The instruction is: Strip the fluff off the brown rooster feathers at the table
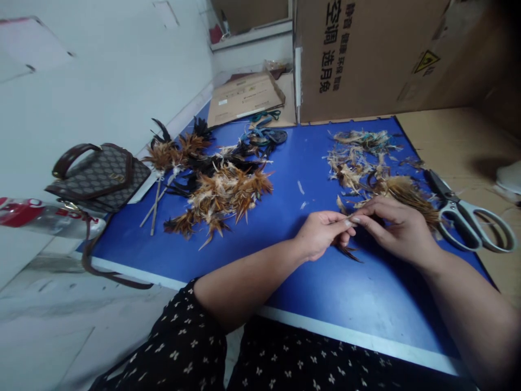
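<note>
My left hand (321,234) and my right hand (394,228) meet over the blue table, fingertips pinched together. Between them is a small feather piece, mostly covered by the fingers. A dark brown feather (349,252) sticks out below my left hand; whether it belongs to the held piece I cannot tell. Just beyond my right hand lies a bundle of tan and brown feathers (407,193). Scissors with grey-white handles (468,220) rest to its right. Farther left spreads a pile of brown, cream and black feathers (223,190).
Loose feather scraps (354,157) lie at the back right. Two sticks with feathers (157,203) are at the left, near a handbag (101,179) and a plastic bottle (52,217). A large cardboard box (378,60) stands behind the blue table (301,282).
</note>
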A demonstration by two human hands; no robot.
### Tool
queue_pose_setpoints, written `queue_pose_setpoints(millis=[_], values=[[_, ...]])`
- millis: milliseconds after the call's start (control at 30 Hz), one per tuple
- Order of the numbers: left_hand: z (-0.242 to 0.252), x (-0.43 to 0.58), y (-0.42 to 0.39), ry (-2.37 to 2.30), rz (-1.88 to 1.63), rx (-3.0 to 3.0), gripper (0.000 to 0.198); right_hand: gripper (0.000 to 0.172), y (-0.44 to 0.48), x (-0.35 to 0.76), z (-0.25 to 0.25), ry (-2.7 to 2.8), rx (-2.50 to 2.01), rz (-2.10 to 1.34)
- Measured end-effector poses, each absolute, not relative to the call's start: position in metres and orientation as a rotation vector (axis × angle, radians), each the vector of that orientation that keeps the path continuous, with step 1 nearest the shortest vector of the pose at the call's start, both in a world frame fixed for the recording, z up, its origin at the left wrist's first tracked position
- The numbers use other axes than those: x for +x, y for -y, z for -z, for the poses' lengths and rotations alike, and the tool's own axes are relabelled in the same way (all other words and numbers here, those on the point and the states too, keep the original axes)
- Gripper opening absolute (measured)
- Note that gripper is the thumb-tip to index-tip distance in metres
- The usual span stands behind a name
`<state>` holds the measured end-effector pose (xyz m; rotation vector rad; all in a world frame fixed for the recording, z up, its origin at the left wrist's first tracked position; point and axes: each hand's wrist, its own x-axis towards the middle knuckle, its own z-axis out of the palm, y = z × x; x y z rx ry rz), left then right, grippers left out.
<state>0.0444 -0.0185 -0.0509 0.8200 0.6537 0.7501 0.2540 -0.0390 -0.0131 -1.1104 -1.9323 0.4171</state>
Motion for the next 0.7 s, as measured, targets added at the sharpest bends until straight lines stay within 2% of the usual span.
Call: queue_pose_setpoints(millis=[100, 367, 533, 700], values=[[0.050, 0.045, 0.017, -0.661, -0.797, 0.804, 0.041, 0.014, 0.040, 0.254, 0.017, 1.874, -1.145, -0.383], [0.051, 0.044, 0.016, -0.665, -0.810, 0.770, 0.051, 0.036, 0.038, 0.252, 0.030, 1.950, -1.003, -0.349], [0.053, 0.044, 0.015, -0.681, -0.790, 0.794, 0.048, 0.029, 0.039, 0.251, 0.024, 1.926, -1.026, -0.401], [0.051, 0.044, 0.018, -0.623, -0.756, 0.889, 0.047, 0.027, 0.042, 0.256, 0.009, 1.846, -1.150, -0.610]])
